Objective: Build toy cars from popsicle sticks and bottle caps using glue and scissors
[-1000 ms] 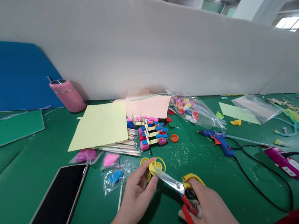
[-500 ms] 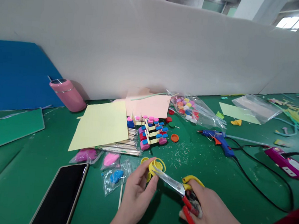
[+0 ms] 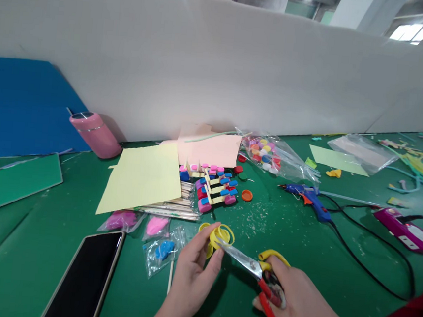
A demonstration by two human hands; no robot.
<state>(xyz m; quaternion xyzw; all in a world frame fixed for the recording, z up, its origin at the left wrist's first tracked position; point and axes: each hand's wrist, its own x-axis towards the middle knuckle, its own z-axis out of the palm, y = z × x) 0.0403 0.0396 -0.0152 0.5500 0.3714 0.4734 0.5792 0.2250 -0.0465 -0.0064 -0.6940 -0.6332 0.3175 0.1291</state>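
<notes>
Between thumb and fingers, my left hand (image 3: 196, 270) pinches a yellow bottle cap (image 3: 216, 238) with a loose yellow ring standing off its rim. My right hand (image 3: 296, 294) is closed on scissors (image 3: 243, 261) with one yellow and one red handle. Their blade tips reach into the cap beside the ring. More yellow caps (image 3: 209, 251) lie on the table just behind my left fingers, partly hidden. Beyond them stands a small built piece of pale sticks with blue and pink blocks (image 3: 216, 188), near an orange cap (image 3: 246, 195).
A phone (image 3: 84, 275) lies at the left, below small bags of pink and blue clay (image 3: 164, 249). A yellow sheet (image 3: 143, 177) covers some sticks. At the right are a blue glue gun (image 3: 309, 199) with its cord and a purple power box (image 3: 405, 228). A pink tumbler (image 3: 97, 134) leans at the back left.
Almost nothing differs. The scissors' blades sit marginally lower at the cap, and both hands keep their hold.
</notes>
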